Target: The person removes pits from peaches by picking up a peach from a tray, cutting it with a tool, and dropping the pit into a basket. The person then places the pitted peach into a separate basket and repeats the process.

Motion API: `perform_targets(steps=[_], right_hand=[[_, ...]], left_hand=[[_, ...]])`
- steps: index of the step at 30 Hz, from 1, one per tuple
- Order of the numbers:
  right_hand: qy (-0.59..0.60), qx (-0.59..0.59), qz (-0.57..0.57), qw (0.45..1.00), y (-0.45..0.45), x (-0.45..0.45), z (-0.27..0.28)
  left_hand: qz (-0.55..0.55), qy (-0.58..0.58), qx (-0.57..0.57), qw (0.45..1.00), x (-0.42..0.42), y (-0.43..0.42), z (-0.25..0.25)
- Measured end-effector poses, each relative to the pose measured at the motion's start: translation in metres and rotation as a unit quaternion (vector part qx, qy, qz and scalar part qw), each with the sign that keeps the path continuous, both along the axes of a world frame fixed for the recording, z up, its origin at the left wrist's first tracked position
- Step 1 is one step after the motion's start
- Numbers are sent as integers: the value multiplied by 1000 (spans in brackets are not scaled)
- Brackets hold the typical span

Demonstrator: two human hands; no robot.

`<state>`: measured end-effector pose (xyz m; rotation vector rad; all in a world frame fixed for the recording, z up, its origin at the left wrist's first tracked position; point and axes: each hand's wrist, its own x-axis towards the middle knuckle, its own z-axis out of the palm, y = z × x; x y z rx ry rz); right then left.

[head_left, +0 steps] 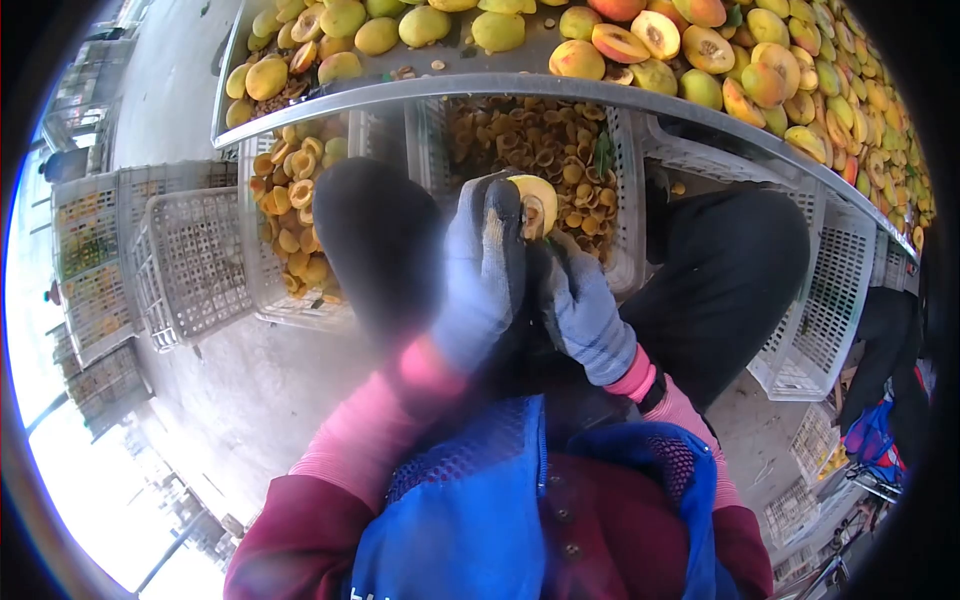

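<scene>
Gray-blue gloves (465,325) cover the hands of a person who holds a fruit half (540,205) up between bent knees (745,235), its pale cut face showing. The left hand (485,265) is closed around the half's left side; the right hand (585,305) is just below it, fingers curled, though whether they grip anything cannot be told. Ahead, a metal-rimmed table (480,86) bears yellow, green and reddish fruit (770,75), whole and cut, massed toward the right. Under its edge, a crate (627,190) of brownish-yellow pieces (530,140) stands beyond the hands, and a second crate (305,318) of halves (295,190) beside the left knee. At far right, another person's dark-clad leg (885,325) shows.
</scene>
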<state>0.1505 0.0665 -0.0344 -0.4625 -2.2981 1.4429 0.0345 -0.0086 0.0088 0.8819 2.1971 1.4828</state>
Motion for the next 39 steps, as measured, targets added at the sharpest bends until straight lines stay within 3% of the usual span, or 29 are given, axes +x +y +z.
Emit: perform_targets(steps=[1, 2, 3, 5, 6, 7, 8, 10, 13, 16, 20, 21, 25, 27, 28, 30, 31, 32, 33, 34, 35, 36, 37, 38, 39], right_hand=[[14, -78, 12, 997, 0, 2, -6], [29, -156, 21, 987, 1, 2, -9], [15, -319, 20, 947, 1, -1, -6], [3, -359, 32, 933, -3, -1, -10], [7, -238, 44, 970, -8, 1, -19], [2, -246, 63, 967, -8, 3, -21], [-3, -254, 82, 964, -7, 1, -18], [-33, -515, 125, 848, 5, 2, -6], [-74, -821, 169, 540, 16, 1, 13], [21, -927, 236, 292, 1, -2, 0], [97, -941, 270, 179, -4, -4, 10], [104, -942, 259, 185, -5, -5, 11], [119, -945, 225, 207, -9, -5, 7], [138, -934, 238, 227, -3, -4, 5], [157, -924, 255, 240, 5, -4, 4], [149, -926, 239, 252, 10, -3, 2], [126, -936, 207, 254, 10, -3, 0], [101, -947, 173, 253, 8, -1, -3], [95, -954, 174, 226, 4, 0, -14], [87, -952, 172, 236, 2, 0, -23], [81, -950, 172, 248, 1, 1, -31], [75, -948, 172, 258, 3, 0, -34], [68, -945, 174, 269, 8, -3, -34], [56, -944, 160, 284, 10, -4, -33], [43, -942, 145, 300, 11, -5, -32]], left_hand=[[0, -120, -12, 993, -6, -1, 6], [-51, -97, -1, 994, -16, -6, -3], [-101, -76, 12, 992, -25, -9, -10], [-111, -96, 44, 988, -30, -6, -13], [-117, -106, 60, 986, -33, -4, -12], [-72, -195, 49, 977, -28, 1, -8], [-66, -209, 43, 975, -26, 2, -6], [-60, -202, 37, 977, -22, 4, -5], [-63, -130, 49, 988, -19, 2, -18], [-74, -164, 67, 981, -19, 4, -17], [-113, -281, 100, 948, -18, 2, -22], [-115, -267, 133, 948, -14, 3, -27], [33, -524, 138, 840, 1, 6, -20], [83, -394, 137, 905, 4, 1, -50], [60, -255, 65, 963, 5, -10, -59], [63, 28, -41, 997, -3, -22, -44], [67, 179, -50, 980, -12, -30, -29], [69, 371, -74, 923, -24, -39, -14], [92, 467, -83, 876, -42, -53, -2], [122, 522, -95, 838, -64, -64, 8], [213, 122, 11, 969, -95, -81, 14], [227, 204, -166, 938, -114, -90, 29], [221, 251, -373, 866, -136, -105, 29], [206, 282, -562, 749, -149, -104, 33], [208, 277, -516, 783, -159, -98, 34]])
